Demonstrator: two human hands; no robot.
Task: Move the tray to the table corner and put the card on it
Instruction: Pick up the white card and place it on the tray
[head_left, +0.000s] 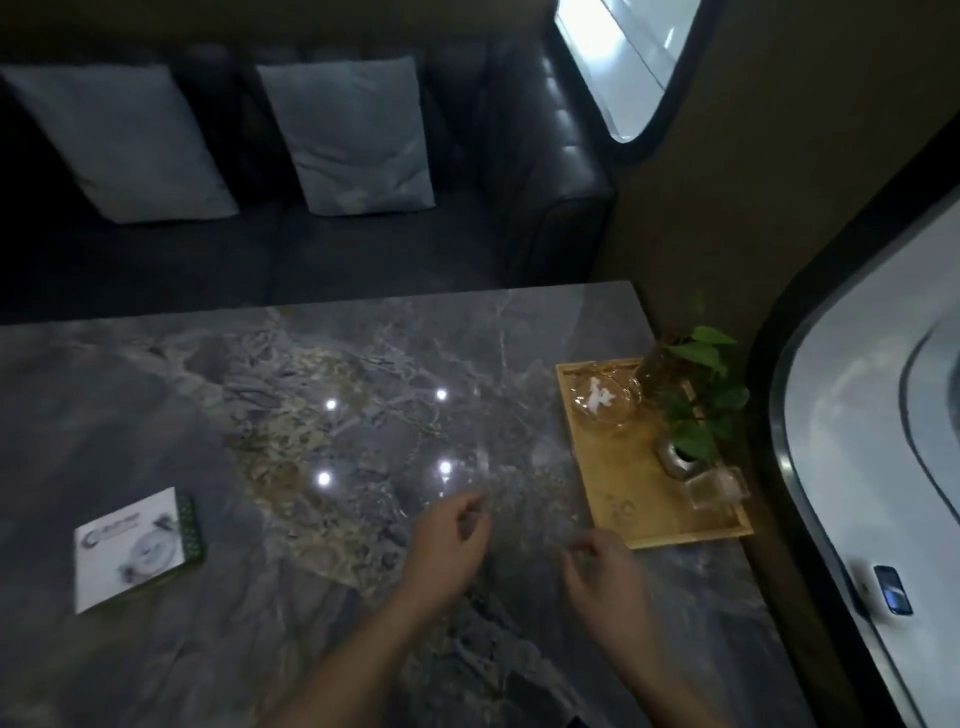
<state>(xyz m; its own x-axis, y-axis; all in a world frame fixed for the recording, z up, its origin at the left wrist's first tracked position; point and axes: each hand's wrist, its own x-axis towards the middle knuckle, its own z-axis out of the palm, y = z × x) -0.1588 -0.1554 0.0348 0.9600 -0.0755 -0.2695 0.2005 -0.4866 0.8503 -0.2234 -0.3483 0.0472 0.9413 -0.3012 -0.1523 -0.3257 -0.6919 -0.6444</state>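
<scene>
A wooden tray (618, 493) lies along the right edge of the grey marble table (208, 415), against the wall. On it stand a glass bowl (605, 402), a small potted plant (693, 410) and a clear square holder (714, 491). A white card (130, 548) with a green edge lies flat at the table's left. My left hand (449, 545) hovers over the table's middle, fingers loosely curled, holding nothing. My right hand (605, 577) hovers just left of the tray's near corner, fingers apart and empty, apart from the tray.
A dark sofa (363, 249) with two grey cushions (353, 135) runs behind the table. Curved windows (857, 441) line the right wall, with a small dark device (892, 590) on the sill. Ceiling lights reflect off the tabletop.
</scene>
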